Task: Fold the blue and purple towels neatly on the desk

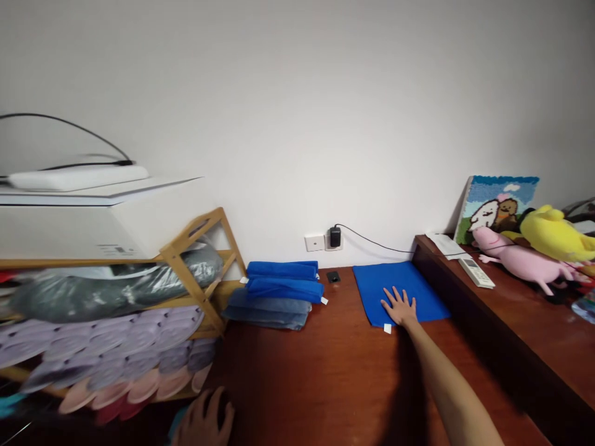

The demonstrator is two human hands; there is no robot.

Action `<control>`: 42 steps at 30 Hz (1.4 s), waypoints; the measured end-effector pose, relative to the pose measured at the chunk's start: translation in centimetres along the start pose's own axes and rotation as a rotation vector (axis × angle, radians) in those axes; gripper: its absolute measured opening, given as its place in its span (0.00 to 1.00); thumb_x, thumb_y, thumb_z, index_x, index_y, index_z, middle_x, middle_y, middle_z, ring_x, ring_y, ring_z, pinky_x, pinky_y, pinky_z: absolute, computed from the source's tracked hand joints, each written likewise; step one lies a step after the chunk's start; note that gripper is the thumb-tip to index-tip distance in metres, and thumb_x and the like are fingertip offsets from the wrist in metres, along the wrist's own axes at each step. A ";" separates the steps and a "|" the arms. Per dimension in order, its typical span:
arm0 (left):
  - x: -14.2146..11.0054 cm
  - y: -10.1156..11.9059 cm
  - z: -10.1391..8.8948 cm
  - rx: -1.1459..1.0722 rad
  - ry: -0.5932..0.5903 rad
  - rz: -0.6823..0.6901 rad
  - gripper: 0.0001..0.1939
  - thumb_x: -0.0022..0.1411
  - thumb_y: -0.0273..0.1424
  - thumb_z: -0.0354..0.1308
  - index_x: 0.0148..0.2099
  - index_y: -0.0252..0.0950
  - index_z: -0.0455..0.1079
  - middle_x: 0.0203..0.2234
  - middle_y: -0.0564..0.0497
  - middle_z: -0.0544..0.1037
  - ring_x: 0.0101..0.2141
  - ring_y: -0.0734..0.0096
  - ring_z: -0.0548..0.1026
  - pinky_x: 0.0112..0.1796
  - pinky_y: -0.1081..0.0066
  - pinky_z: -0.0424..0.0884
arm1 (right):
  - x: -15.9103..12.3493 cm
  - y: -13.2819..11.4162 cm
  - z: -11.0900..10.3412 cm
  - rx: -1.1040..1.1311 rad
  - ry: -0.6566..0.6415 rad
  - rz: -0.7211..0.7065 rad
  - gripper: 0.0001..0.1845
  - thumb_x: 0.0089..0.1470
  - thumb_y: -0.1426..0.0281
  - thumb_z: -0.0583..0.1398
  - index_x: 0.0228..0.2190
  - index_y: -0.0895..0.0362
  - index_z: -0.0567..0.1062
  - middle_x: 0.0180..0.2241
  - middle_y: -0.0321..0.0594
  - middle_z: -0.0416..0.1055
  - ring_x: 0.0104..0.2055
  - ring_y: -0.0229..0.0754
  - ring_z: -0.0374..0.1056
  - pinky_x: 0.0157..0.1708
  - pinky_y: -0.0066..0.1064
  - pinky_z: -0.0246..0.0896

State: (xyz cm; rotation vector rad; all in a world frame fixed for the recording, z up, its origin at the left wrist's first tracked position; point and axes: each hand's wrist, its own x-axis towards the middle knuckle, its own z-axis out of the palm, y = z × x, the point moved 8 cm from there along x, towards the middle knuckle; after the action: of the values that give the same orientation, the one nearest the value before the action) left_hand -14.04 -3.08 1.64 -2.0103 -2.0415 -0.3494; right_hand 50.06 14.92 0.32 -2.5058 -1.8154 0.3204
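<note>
A blue cloth (367, 288) lies spread flat on the brown wooden surface (297, 384) at the right, with a small white tag at its front edge. My right hand (400, 307) presses on it, palm down and fingers spread. At the lower left is my left hand (204, 421), its fingers slightly bent and apart, with nothing visible in them. Part of that hand is cut off by the frame's bottom edge. Folded blue cloths (283, 288) are stacked near the wall, on top of folded grey-blue cloths (267, 310).
To the left stands a wooden rack (186, 272) with slippers (116, 337) and a plastic-wrapped bundle. A white box (139, 226) sits on top. A plug (335, 236) is in the wall socket. On the raised right ledge lie a remote (476, 272), plush toys (525, 254) and a picture (499, 201).
</note>
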 end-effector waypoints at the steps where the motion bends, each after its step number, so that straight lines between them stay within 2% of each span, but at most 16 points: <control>1: -0.1 0.2 -0.3 0.004 0.009 -0.021 0.18 0.62 0.34 0.55 0.50 0.43 0.82 0.56 0.41 0.81 0.60 0.44 0.75 0.54 0.48 0.74 | 0.0 0.2 0.0 -0.003 -0.010 0.007 0.38 0.70 0.42 0.40 0.76 0.32 0.46 0.81 0.29 0.37 0.82 0.59 0.33 0.75 0.66 0.30; 4: -0.3 0.7 -1.3 0.001 0.042 -0.095 0.22 0.68 0.34 0.51 0.57 0.39 0.80 0.58 0.38 0.80 0.59 0.48 0.76 0.56 0.51 0.73 | -0.4 0.1 -0.4 -0.029 -0.041 0.031 0.37 0.71 0.43 0.42 0.76 0.33 0.48 0.81 0.31 0.38 0.81 0.60 0.33 0.74 0.69 0.32; 6: -0.5 1.0 -1.9 -0.005 0.059 -0.128 0.23 0.70 0.34 0.51 0.60 0.37 0.78 0.58 0.37 0.80 0.59 0.49 0.76 0.57 0.52 0.72 | -1.2 -1.5 -1.4 -0.053 0.018 0.007 0.36 0.71 0.48 0.44 0.76 0.37 0.53 0.80 0.34 0.42 0.81 0.61 0.35 0.74 0.69 0.33; 7: -0.6 1.2 -2.1 -0.008 0.063 -0.133 0.23 0.70 0.34 0.51 0.61 0.37 0.78 0.59 0.37 0.79 0.59 0.48 0.75 0.58 0.52 0.72 | -2.1 -3.1 -2.1 -0.055 0.083 -0.034 0.35 0.72 0.52 0.45 0.75 0.41 0.58 0.80 0.37 0.46 0.80 0.61 0.38 0.74 0.66 0.35; 10: -1.0 1.5 -2.5 -0.022 0.071 -0.136 0.21 0.71 0.32 0.52 0.60 0.37 0.78 0.59 0.37 0.79 0.59 0.47 0.75 0.58 0.52 0.71 | -6.1 -11.2 -3.7 0.003 0.226 -0.294 0.30 0.71 0.62 0.46 0.65 0.53 0.75 0.71 0.49 0.65 0.72 0.59 0.58 0.72 0.53 0.49; 12: -1.2 1.7 -2.7 -0.043 0.072 -0.130 0.21 0.72 0.31 0.52 0.60 0.37 0.78 0.59 0.37 0.79 0.60 0.47 0.75 0.59 0.52 0.71 | -9.1 -17.7 -3.9 0.056 0.208 -0.480 0.28 0.72 0.62 0.46 0.56 0.54 0.81 0.61 0.52 0.74 0.62 0.55 0.68 0.65 0.44 0.60; 14: -1.3 1.9 -2.9 -0.071 0.071 -0.126 0.20 0.72 0.31 0.53 0.60 0.36 0.78 0.59 0.36 0.78 0.60 0.47 0.75 0.59 0.52 0.70 | -11.1 -23.7 -4.2 0.105 0.186 -0.577 0.26 0.74 0.61 0.46 0.55 0.52 0.81 0.57 0.49 0.77 0.59 0.52 0.71 0.61 0.37 0.63; 16: -1.4 1.9 -3.0 -0.097 0.072 -0.134 0.20 0.72 0.31 0.53 0.60 0.36 0.78 0.59 0.36 0.78 0.60 0.47 0.75 0.59 0.52 0.71 | -11.6 -28.6 -4.9 0.144 0.191 -0.602 0.25 0.74 0.62 0.46 0.59 0.51 0.78 0.59 0.47 0.75 0.62 0.50 0.69 0.61 0.35 0.63; 20: -1.7 2.0 -3.0 -0.109 0.089 -0.143 0.21 0.71 0.29 0.53 0.61 0.36 0.78 0.59 0.37 0.78 0.60 0.47 0.75 0.61 0.49 0.69 | -10.1 -35.7 -5.8 0.136 0.158 -0.613 0.23 0.73 0.64 0.53 0.63 0.52 0.75 0.62 0.48 0.73 0.62 0.49 0.69 0.60 0.34 0.63; 24: -2.1 1.9 -2.7 -0.097 0.108 -0.155 0.22 0.71 0.29 0.52 0.61 0.37 0.78 0.60 0.37 0.79 0.61 0.46 0.73 0.62 0.47 0.68 | -9.3 -39.3 -5.2 0.102 0.128 -0.581 0.20 0.68 0.67 0.60 0.58 0.54 0.77 0.58 0.50 0.74 0.58 0.52 0.71 0.55 0.37 0.65; 27: -2.3 2.0 -2.5 -0.108 0.120 -0.164 0.23 0.70 0.29 0.53 0.62 0.38 0.78 0.61 0.37 0.79 0.62 0.46 0.73 0.62 0.46 0.67 | -9.8 -40.2 -5.0 0.111 0.159 -0.538 0.15 0.67 0.68 0.60 0.52 0.56 0.80 0.57 0.54 0.74 0.59 0.55 0.70 0.53 0.40 0.64; 30: -2.4 2.1 -2.6 -0.114 0.135 -0.171 0.24 0.70 0.29 0.53 0.63 0.38 0.78 0.61 0.37 0.78 0.63 0.45 0.72 0.62 0.46 0.67 | -10.3 -40.3 -6.3 0.166 0.207 -0.524 0.13 0.68 0.66 0.59 0.47 0.56 0.81 0.54 0.54 0.76 0.57 0.56 0.70 0.54 0.42 0.64; 32: -2.4 2.3 -2.8 -0.110 0.138 -0.170 0.24 0.70 0.28 0.52 0.63 0.37 0.78 0.61 0.36 0.78 0.63 0.45 0.72 0.63 0.46 0.66 | -10.3 -40.1 -8.7 0.233 0.263 -0.515 0.14 0.69 0.64 0.57 0.45 0.56 0.80 0.53 0.53 0.77 0.55 0.55 0.71 0.54 0.42 0.64; 35: -2.3 2.4 -3.1 -0.109 0.129 -0.169 0.23 0.70 0.28 0.52 0.63 0.35 0.78 0.61 0.35 0.78 0.63 0.45 0.73 0.63 0.47 0.66 | -10.3 -39.3 -14.7 0.357 0.388 -0.519 0.19 0.70 0.60 0.52 0.47 0.56 0.79 0.51 0.51 0.79 0.53 0.53 0.72 0.55 0.42 0.64; 38: -2.1 2.6 -3.4 -0.120 0.138 -0.166 0.23 0.70 0.28 0.51 0.62 0.34 0.77 0.61 0.34 0.78 0.62 0.44 0.73 0.62 0.47 0.66 | -11.4 -37.9 -23.1 0.494 0.541 -0.549 0.23 0.71 0.56 0.49 0.49 0.58 0.76 0.48 0.50 0.80 0.50 0.51 0.72 0.54 0.42 0.65; 42: -1.8 2.7 -4.1 -0.131 0.175 -0.157 0.22 0.70 0.27 0.51 0.61 0.33 0.78 0.59 0.33 0.79 0.60 0.44 0.74 0.61 0.47 0.67 | -16.5 -34.6 -34.7 0.870 0.718 -0.656 0.17 0.63 0.52 0.57 0.39 0.54 0.73 0.39 0.42 0.79 0.40 0.45 0.71 0.44 0.38 0.67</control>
State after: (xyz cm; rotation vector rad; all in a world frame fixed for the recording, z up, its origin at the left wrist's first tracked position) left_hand -11.23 -6.13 4.89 -1.8200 -2.1191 -0.6811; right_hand 19.10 13.74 41.74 -1.1526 -1.5593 0.1040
